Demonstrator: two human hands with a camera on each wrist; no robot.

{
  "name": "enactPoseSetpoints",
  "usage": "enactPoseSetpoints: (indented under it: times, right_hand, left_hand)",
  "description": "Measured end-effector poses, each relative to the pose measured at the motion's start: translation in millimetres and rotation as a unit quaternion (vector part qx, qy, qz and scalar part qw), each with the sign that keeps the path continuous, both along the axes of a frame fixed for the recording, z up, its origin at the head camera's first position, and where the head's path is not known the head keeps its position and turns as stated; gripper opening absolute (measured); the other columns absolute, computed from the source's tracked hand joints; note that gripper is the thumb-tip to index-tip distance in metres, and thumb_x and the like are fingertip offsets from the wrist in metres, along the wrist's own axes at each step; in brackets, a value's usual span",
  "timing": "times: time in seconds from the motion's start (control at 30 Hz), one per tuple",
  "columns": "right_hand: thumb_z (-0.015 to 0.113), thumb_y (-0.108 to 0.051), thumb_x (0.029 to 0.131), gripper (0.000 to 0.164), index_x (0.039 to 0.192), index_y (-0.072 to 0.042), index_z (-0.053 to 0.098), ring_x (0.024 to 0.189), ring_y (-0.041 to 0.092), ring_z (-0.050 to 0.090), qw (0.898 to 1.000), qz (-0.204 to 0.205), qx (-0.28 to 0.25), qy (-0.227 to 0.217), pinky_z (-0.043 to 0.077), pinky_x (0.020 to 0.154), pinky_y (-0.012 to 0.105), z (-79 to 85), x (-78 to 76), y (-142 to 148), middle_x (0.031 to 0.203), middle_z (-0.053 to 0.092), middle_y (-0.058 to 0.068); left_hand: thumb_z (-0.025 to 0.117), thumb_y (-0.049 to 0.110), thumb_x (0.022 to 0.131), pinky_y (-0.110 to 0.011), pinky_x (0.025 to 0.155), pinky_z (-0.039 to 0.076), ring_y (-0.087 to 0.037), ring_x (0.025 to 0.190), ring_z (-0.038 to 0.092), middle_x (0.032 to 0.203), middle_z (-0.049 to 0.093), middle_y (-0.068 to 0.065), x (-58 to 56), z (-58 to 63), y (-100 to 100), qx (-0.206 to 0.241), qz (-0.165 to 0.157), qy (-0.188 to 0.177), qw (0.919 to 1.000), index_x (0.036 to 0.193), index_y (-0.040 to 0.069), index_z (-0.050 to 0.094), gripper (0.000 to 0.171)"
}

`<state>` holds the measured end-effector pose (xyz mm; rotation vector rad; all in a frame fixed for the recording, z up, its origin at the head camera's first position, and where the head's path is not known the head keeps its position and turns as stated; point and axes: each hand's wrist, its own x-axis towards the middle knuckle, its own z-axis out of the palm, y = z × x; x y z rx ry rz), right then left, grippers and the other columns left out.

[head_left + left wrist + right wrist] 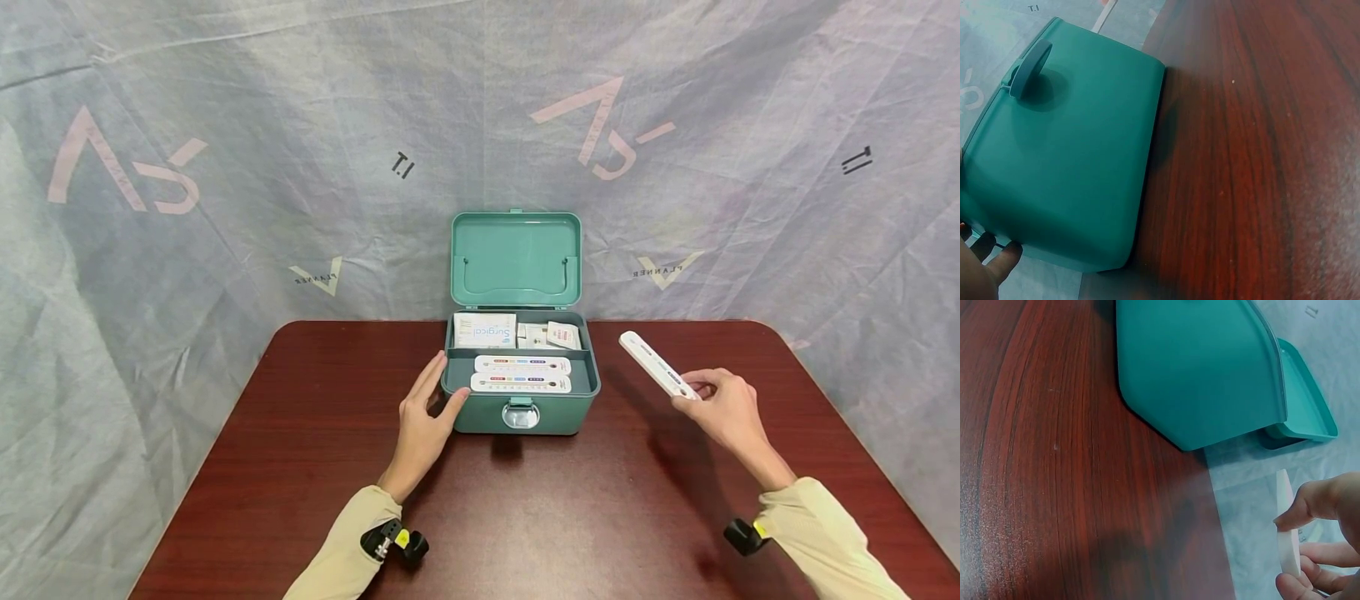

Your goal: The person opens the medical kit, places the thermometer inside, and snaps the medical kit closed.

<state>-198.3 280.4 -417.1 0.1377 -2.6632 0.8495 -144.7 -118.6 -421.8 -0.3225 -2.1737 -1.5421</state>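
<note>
A green box (480,414) with a raised lid (516,254) stands near the table's back edge. In its front compartment lie two white thermometers, one (522,365) behind the other (520,382). My left hand (423,425) rests at the box's left front corner, thumb and fingers spread over the rim; the left wrist view shows fingertips at the box's side. To the right of the box, my right hand (722,407) pinches one end of another white thermometer (652,363), held tilted above the table. In the right wrist view that thermometer (1285,531) appears edge-on between thumb and fingers.
The box's rear compartment holds a white packet marked Surgical (484,331) and smaller white packets (562,335). A silver latch (521,415) hangs on the front. Grey printed cloth (360,100) hangs behind the dark red wooden table (337,392).
</note>
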Motion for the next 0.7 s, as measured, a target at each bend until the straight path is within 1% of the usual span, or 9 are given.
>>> enactPoseSetpoints:
  times: [0.17, 0.27, 0.47, 0.7]
  right_hand:
    - [0.08, -0.009, 0.064, 0.028, 0.09, 0.0, 0.072, 0.061, 0.003, 0.048, 1.0, 0.004, -0.005, 0.003, 0.036, 0.057, 0.022, 2.6, -0.2, -3, 0.079, 0.063, 0.01]
    - [0.081, -0.009, 0.064, 0.029, 0.09, 0.0, 0.072, 0.061, 0.003, 0.048, 1.0, 0.004, -0.005, 0.002, 0.036, 0.056, 0.022, 4.3, -0.3, -4, 0.079, 0.063, 0.011]
    - [0.08, -0.01, 0.064, 0.029, 0.091, 0.0, 0.072, 0.062, 0.004, 0.047, 1.0, 0.003, -0.005, -0.002, 0.036, 0.056, 0.023, 7.7, -1.4, -8, 0.08, 0.063, 0.01]
    - [0.08, -0.009, 0.064, 0.029, 0.091, -0.001, 0.072, 0.062, 0.003, 0.048, 1.0, 0.008, -0.008, -0.002, 0.036, 0.055, 0.02, 11.9, -2.6, -11, 0.081, 0.063, 0.01]
  left_hand:
    - [0.067, 0.005, 0.088, -0.055, 0.093, 0.041, -0.035, 0.13, 0.041, 0.143, 0.042, -0.02, 0.0, 0.1, 0, 0.003, 0.0, 0.001, 1.0, 0.137, -0.008, 0.044, 0.056]
    - [0.067, 0.005, 0.088, -0.055, 0.094, 0.041, -0.034, 0.13, 0.041, 0.143, 0.042, -0.018, 0.2, -0.2, 0, 0.004, 0.0, 0.0, 1.0, 0.137, -0.008, 0.044, 0.056]
    - [0.067, 0.005, 0.088, -0.055, 0.093, 0.042, -0.035, 0.129, 0.041, 0.142, 0.042, -0.02, -0.2, -0.6, -1, 0.003, 0.0, 0.005, 1.0, 0.136, -0.009, 0.044, 0.055]
    - [0.067, 0.004, 0.087, -0.056, 0.093, 0.042, -0.035, 0.129, 0.041, 0.142, 0.042, -0.022, -1.2, -1.6, -1, 0.002, -0.002, 0.007, 1.0, 0.136, -0.009, 0.044, 0.055]
